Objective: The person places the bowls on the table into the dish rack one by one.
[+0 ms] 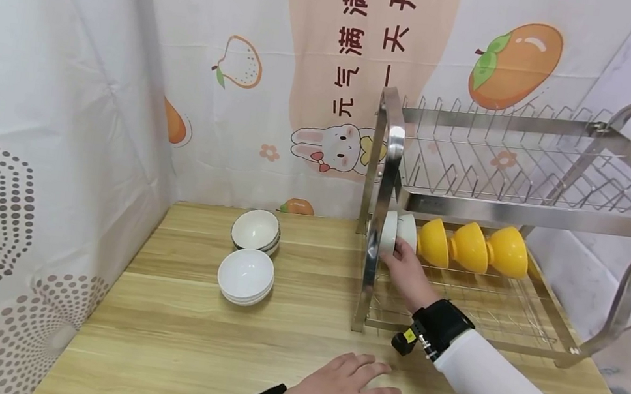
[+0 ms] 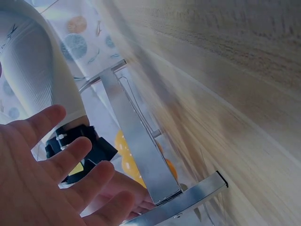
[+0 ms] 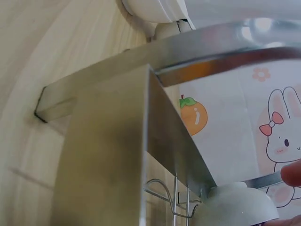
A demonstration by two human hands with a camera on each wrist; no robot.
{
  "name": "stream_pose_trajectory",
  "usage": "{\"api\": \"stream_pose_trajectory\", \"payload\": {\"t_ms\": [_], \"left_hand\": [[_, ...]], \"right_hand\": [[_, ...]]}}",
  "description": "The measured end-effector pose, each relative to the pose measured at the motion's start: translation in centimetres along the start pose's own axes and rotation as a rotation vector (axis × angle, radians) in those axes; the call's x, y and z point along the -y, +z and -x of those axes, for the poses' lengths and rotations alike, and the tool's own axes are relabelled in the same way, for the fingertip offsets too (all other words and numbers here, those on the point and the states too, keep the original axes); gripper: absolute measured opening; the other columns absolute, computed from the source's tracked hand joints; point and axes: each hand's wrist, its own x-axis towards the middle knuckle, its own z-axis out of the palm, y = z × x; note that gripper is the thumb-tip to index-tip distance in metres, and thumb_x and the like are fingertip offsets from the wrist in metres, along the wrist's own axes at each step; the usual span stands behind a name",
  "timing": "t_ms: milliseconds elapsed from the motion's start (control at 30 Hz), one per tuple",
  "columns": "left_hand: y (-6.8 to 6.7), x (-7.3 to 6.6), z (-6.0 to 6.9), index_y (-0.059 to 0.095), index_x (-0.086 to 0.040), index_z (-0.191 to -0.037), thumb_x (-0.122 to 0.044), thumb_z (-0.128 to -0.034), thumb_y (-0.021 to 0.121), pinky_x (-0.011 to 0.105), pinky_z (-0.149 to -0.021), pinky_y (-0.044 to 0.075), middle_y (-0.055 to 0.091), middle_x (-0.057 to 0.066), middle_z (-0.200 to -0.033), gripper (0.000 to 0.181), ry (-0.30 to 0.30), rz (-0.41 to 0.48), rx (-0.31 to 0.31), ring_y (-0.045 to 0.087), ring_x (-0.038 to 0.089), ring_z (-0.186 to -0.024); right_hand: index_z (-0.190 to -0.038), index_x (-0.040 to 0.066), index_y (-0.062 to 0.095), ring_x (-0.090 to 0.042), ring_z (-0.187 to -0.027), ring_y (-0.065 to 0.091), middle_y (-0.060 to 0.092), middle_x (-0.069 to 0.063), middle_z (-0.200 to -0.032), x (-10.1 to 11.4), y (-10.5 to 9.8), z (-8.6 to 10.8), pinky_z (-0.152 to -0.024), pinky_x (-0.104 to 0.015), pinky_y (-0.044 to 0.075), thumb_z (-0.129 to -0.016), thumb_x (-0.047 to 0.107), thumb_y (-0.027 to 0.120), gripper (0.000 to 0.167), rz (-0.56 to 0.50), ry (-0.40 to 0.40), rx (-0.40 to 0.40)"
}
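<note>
At the left end of the metal rack (image 1: 549,218), on the lower tier, a white bowl (image 1: 390,230) stands on edge – glossy and pale, with a curved outer wall and a low foot visible from the right wrist. The right hand (image 1: 405,270) grips it near the rim, fingers curled, partly hidden. A second white bowl (image 1: 409,225) stands just beside it, then three yellow bowls (image 1: 470,247), white-dotted in the left wrist view. The left hand (image 1: 334,393) is spread wide over the wooden surface (image 1: 173,344). Well apart, to the left, sit a plain white stack (image 1: 245,275) and a dark-rimmed white stack (image 1: 255,229) – both upright.
</note>
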Motion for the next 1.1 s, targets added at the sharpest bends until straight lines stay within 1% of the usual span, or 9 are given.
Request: {"api": "stream_pose_trajectory", "payload": {"t_ms": [133,233,367,500,600,767,867,1000,1100], "left_hand": [[0.0,-0.1,0.0,0.046,-0.028,-0.146,-0.064,-0.0993,0.037,0.031,-0.107,0.04,0.042,0.002,-0.149,0.06,0.0,0.006,-0.005,0.042,0.017,-0.131],[0.1,-0.1,0.0,0.046,-0.028,-0.146,-0.064,-0.0988,0.037,0.031,-0.106,0.041,0.042,0.002,-0.149,0.06,0.001,-0.005,-0.011,0.043,0.018,-0.132],[0.2,-0.2,0.0,0.046,-0.028,-0.146,-0.065,-0.0984,0.037,0.031,-0.107,0.041,0.042,0.003,-0.149,0.061,-0.001,-0.022,-0.016,0.043,0.018,-0.132],[0.2,-0.2,0.0,0.047,-0.028,-0.145,-0.065,-0.0982,0.038,0.031,-0.107,0.04,0.042,0.002,-0.149,0.061,-0.001,-0.024,-0.018,0.042,0.018,-0.132],[0.2,-0.2,0.0,0.047,-0.028,-0.145,-0.065,-0.0981,0.038,0.031,-0.107,0.04,0.042,0.002,-0.148,0.061,-0.001,-0.018,-0.015,0.043,0.018,-0.132],[0.3,-0.2,-0.1,0.047,-0.027,-0.146,-0.065,-0.0986,0.037,0.031,-0.108,0.039,0.042,0.002,-0.148,0.061,-0.004,0.005,0.004,0.042,0.017,-0.132],[0.4,-0.2,-0.1,0.047,-0.027,-0.146,-0.065,-0.0989,0.036,0.031,-0.108,0.039,0.042,0.002,-0.148,0.061,-0.006,0.016,0.008,0.042,0.017,-0.132],[0.4,-0.2,-0.2,0.046,-0.027,-0.146,-0.065,-0.0992,0.035,0.031,-0.108,0.039,0.043,0.001,-0.148,0.061,-0.01,0.032,0.02,0.042,0.017,-0.132],[0.3,-0.1,-0.2,0.045,-0.027,-0.148,-0.065,-0.0991,0.033,0.031,-0.109,0.038,0.043,0.002,-0.148,0.063,-0.02,0.046,0.044,0.041,0.017,-0.134]], "right_hand": [[-0.156,-0.005,0.003,-0.037,-0.147,0.021,0.014,-0.029,-0.159,0.3,0.2,0.5,-0.117,-0.05,0.023,-0.106,0.011,0.041,0.065,0.008,-0.036,0.017],[-0.155,-0.006,0.003,-0.038,-0.146,0.021,0.008,-0.029,-0.159,0.5,0.4,0.7,-0.117,-0.048,0.025,-0.105,0.011,0.042,0.066,0.043,-0.035,-0.005],[-0.155,-0.006,0.003,-0.038,-0.146,0.018,-0.001,-0.028,-0.157,0.6,0.5,0.8,-0.117,-0.047,0.026,-0.104,0.014,0.044,0.069,0.133,-0.014,-0.038],[-0.156,-0.005,0.006,-0.038,-0.142,0.019,0.005,-0.028,-0.154,0.5,0.4,0.9,-0.115,-0.048,0.027,-0.102,0.017,0.045,0.07,0.201,-0.002,-0.055],[-0.156,-0.005,0.007,-0.039,-0.141,0.02,0.007,-0.028,-0.154,0.4,0.4,1.0,-0.114,-0.05,0.027,-0.101,0.018,0.047,0.071,0.219,0.01,-0.06],[-0.156,-0.005,0.004,-0.04,-0.143,0.019,0.004,-0.029,-0.155,0.4,0.4,1.1,-0.116,-0.051,0.024,-0.1,0.02,0.049,0.076,0.228,0.035,-0.061],[-0.156,-0.005,0.005,-0.04,-0.143,0.017,0.004,-0.029,-0.156,0.5,0.3,1.2,-0.116,-0.052,0.025,-0.101,0.019,0.049,0.074,0.226,0.033,-0.056],[-0.155,-0.007,0.008,-0.041,-0.142,0.023,0.007,-0.03,-0.155,0.6,0.1,1.3,-0.114,-0.052,0.03,-0.102,0.018,0.048,0.071,0.194,0.022,-0.046],[-0.155,-0.007,0.005,-0.042,-0.142,0.026,0.009,-0.031,-0.156,0.6,-0.2,1.5,-0.114,-0.052,0.03,-0.102,0.019,0.048,0.072,0.167,0.032,-0.049]]}}
